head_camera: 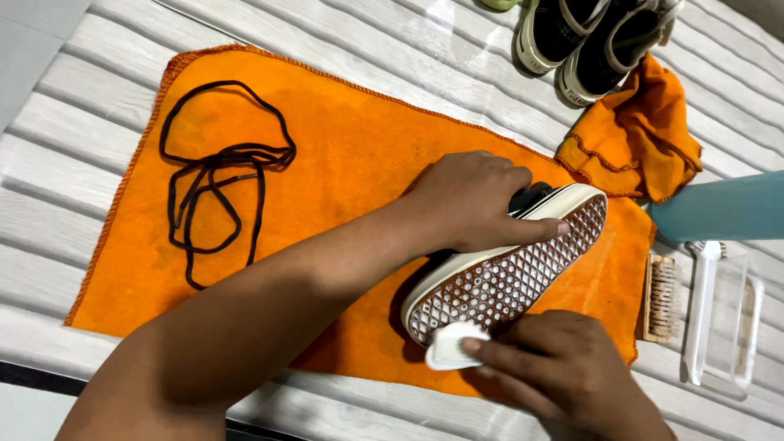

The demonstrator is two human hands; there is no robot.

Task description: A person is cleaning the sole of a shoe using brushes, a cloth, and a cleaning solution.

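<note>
holding steady: left hand (pixel 469 200) clamped over the upper of a black canvas sneaker with a white rubber sidewall (pixel 506 269), fingers wrapped along the side, index finger laid out on the sidewall. sneaker lies tipped on its side on the orange terry towel (pixel 343 139) spread over the white ribbed desk (pixel 65 131), waffle-patterned sole facing the camera.

right hand (pixel 563 367) closed on a small white sponge pad (pixel 451 345), pinched between fingertips and pressed against the rim at the sole's nearer end.

step in hand, as judged: wiping the sidewall and sole edge with the pad. next move likely calls for working the pad along the rim while the left hand keeps the shoe from rolling.

orientation: long axis runs diagonally, nearer end low and left by the pad, far end up and right toward the crumpled orange cloth (pixel 637 135). cannot tell which end is the toe.

around: black laces (pixel 216 175) loose on the towel's left part, well apart. wooden bristle brush (pixel 660 296) and clear plastic-handled brush (pixel 723 314) just right of the towel. second pair of dark sneakers (pixel 584 37) at the top edge. pale blue bottle (pixel 723 208) at the right.
</note>
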